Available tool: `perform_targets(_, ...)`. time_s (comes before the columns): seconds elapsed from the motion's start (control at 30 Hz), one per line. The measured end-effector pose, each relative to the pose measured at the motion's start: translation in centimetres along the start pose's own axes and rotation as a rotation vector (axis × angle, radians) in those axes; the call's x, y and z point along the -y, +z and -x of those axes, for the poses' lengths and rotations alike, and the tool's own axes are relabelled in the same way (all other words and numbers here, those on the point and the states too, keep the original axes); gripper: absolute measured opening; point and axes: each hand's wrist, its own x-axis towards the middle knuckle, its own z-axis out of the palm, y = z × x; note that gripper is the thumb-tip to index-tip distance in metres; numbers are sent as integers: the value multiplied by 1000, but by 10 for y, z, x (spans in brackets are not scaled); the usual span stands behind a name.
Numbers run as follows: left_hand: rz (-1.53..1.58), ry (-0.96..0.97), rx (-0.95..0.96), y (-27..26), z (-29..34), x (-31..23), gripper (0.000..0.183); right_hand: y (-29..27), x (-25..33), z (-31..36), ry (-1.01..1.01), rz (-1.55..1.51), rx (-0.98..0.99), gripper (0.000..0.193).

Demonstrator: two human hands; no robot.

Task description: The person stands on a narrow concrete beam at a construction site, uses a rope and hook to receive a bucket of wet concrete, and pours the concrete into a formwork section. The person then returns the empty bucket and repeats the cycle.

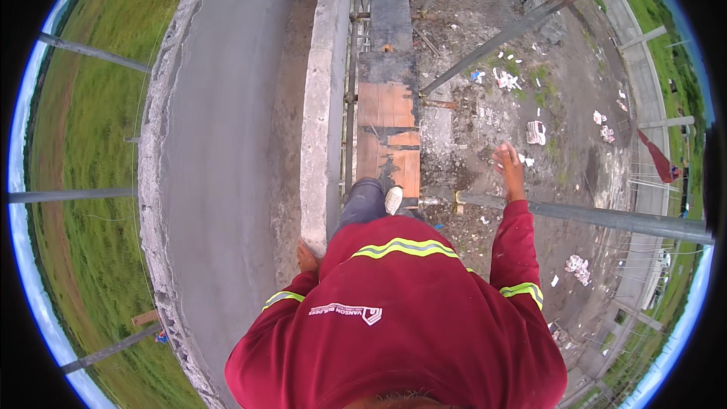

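My left hand rests against the edge of a long, narrow concrete wall, fingers lying along its surface; part of the hand is hidden by the sleeve. Out over the drop to the right, my right hand is raised with its fingers apart and slightly bent, holding nothing. A grey scaffold pipe runs just below that wrist, and I cannot tell whether they touch. Underfoot, a narrow walkway of worn orange-brown and black boards bears a white shoe.
Left of the wall lies a smooth grey concrete channel with a rough outer rim. A rusty-ended diagonal pipe crosses right of the walkway. Far below, the dirt ground holds scattered litter. Green grass spreads at far left.
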Motion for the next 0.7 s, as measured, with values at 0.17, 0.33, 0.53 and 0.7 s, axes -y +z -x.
perform_targets(0.17,-45,62,-159,-51,-29,-74,116,-20,148,-138,-285,-104,-231,80)
perform_targets(0.33,261,462,-509,-107,-198,-262,95,-35,264,-272,-368,-100,-476,97)
perform_targets(0.53,286,634,-511,-163,-356,-456,90,-65,340,-381,-371,11,-618,120)
perform_targets(0.7,249,677,-411,-206,-435,-565,87,-82,342,-430,-441,-66,-717,100)
